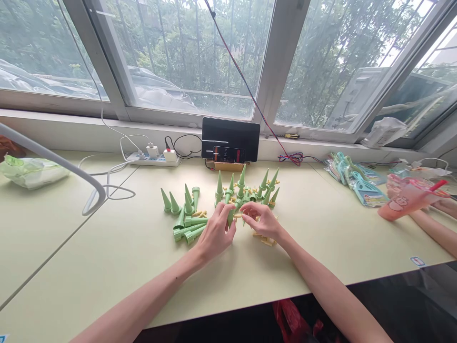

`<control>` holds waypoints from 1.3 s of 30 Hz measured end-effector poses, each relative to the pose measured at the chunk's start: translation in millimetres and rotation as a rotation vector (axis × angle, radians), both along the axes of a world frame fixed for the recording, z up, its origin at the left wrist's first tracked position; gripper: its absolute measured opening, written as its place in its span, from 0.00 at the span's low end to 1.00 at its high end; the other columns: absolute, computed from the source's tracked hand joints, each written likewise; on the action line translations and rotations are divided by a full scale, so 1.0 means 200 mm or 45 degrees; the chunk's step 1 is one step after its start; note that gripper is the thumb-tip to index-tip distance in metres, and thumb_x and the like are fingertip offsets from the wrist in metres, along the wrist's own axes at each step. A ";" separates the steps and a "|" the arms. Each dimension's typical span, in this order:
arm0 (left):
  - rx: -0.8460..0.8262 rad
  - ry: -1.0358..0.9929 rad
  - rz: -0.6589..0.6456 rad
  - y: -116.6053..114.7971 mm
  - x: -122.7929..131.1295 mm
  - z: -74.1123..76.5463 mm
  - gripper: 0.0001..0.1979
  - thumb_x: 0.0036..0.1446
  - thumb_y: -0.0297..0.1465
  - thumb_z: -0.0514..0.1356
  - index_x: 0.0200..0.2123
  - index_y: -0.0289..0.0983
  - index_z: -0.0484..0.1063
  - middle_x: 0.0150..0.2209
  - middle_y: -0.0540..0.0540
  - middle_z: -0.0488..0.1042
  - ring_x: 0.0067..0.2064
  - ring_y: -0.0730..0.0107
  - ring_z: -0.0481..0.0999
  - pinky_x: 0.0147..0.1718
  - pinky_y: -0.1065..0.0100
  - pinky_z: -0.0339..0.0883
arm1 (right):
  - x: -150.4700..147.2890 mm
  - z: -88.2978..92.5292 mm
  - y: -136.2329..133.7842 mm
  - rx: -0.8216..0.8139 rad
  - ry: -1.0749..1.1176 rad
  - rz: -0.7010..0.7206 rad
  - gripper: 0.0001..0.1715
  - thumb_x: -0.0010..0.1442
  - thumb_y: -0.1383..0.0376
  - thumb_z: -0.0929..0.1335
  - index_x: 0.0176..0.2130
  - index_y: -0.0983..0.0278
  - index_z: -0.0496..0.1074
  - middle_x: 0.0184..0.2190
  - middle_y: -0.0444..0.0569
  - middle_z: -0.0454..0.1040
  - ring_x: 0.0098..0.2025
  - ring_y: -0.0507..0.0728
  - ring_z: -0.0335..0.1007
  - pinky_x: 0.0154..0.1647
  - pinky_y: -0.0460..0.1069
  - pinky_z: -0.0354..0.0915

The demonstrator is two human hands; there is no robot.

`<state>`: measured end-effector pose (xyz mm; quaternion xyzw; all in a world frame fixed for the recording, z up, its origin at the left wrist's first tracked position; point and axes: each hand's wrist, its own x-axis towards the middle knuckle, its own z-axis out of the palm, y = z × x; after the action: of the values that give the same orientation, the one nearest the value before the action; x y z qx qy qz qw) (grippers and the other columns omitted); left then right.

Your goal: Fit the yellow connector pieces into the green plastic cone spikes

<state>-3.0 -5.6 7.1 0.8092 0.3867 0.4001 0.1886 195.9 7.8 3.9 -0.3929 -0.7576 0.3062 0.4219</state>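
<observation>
My left hand is closed around a green plastic cone spike, partly hidden by the fingers. Close beside it, my right hand pinches a small yellow peg whose tip points at the spike; whether the two touch I cannot tell. Several green spikes lie or stand to the left of my hands. Beyond my fingers, more green spikes stand upright in a cluster. Loose yellow pegs lie under my right wrist, and others rest among the left spikes.
A phone leans against a dark tablet at the back. A power strip with cables is at back left, near a grey curved tube. To the right, another person's hand is by a pink drink cup, near bagged items.
</observation>
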 end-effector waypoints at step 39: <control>-0.188 0.003 -0.021 0.01 0.00 -0.01 0.12 0.60 0.26 0.54 0.48 0.39 0.63 0.43 0.46 0.71 0.25 0.77 0.69 0.30 0.69 0.69 | -0.02 0.01 -0.02 -0.003 -0.100 0.044 0.10 0.63 0.62 0.68 0.45 0.62 0.73 0.29 0.45 0.73 0.24 0.51 0.65 0.26 0.47 0.64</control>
<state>-3.7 -3.9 5.5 0.7967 0.4088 0.3680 0.2505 192.0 4.5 6.1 -0.3918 -0.7799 0.2986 0.3861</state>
